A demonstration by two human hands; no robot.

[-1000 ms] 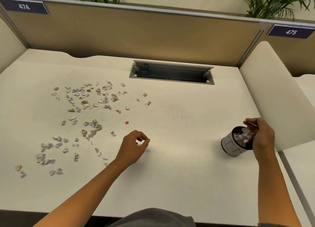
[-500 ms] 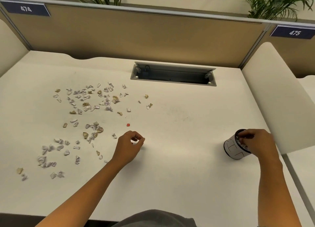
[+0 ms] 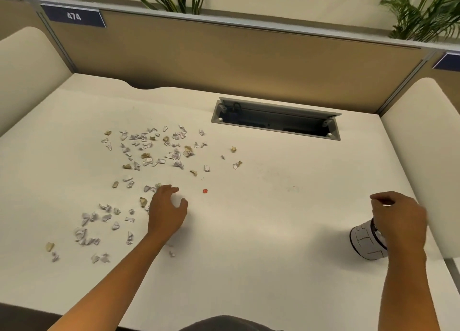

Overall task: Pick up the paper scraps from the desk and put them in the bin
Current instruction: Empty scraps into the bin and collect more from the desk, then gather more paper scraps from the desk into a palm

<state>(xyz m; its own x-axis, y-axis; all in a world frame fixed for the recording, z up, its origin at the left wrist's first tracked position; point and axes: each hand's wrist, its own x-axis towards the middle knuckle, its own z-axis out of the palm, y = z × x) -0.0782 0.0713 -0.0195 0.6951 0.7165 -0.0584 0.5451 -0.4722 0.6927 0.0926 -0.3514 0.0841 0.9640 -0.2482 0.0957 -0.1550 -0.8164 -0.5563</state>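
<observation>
Several small crumpled paper scraps (image 3: 146, 160), white and tan, lie scattered over the left half of the white desk (image 3: 273, 206). One tiny red scrap (image 3: 204, 191) lies apart, right of my left hand. My left hand (image 3: 166, 212) hovers low over the scraps near the pile's right edge, fingers spread and curved, nothing held. A small white cylindrical bin (image 3: 364, 243) with black lines stands tilted at the right. My right hand (image 3: 398, 221) hangs just above the bin's mouth with loosely curled fingers, covering the opening.
A grey cable hatch (image 3: 273, 121) is open at the back of the desk. Cream dividers stand at the left (image 3: 25, 69) and at the right (image 3: 423, 136), the latter close behind the bin. A brown partition (image 3: 224, 64) closes the back.
My left hand moved left to the scraps and its fingers opened out. My right hand rose from the bin's mouth. The view shifted to the left.
</observation>
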